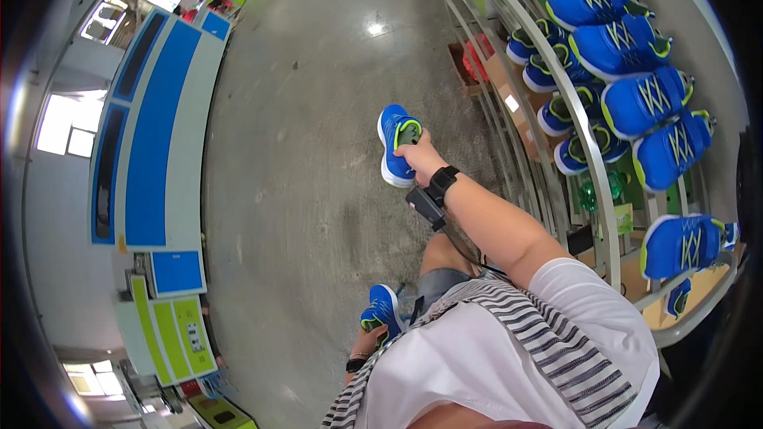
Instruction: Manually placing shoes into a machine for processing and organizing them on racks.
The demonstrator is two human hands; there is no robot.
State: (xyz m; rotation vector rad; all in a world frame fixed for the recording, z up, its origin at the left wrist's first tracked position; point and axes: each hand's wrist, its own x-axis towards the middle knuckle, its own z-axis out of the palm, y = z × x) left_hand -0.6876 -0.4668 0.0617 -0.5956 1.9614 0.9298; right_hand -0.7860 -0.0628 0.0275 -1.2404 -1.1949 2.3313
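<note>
My right hand (424, 156) is closed on a blue sneaker (391, 129) with a white sole and lime-green collar lining, held out over the floor. The thumb reaches into the shoe's opening while the other fingers are hidden behind it. Lower down, close to my body, my left hand (367, 342) grips another blue sneaker (382, 300) of the same look. Part of that shoe is hidden by the hand and my shirt. A black band and a small dark device (427, 205) sit on my right wrist.
On my right stands a metal rack (592, 155) with several blue sneakers (629, 46) on its upper tier and more below. Cardboard boxes (509, 99) and a red item are behind its rails. Along the left runs a long blue and white machine (163, 135). Grey concrete floor (294, 159) lies between.
</note>
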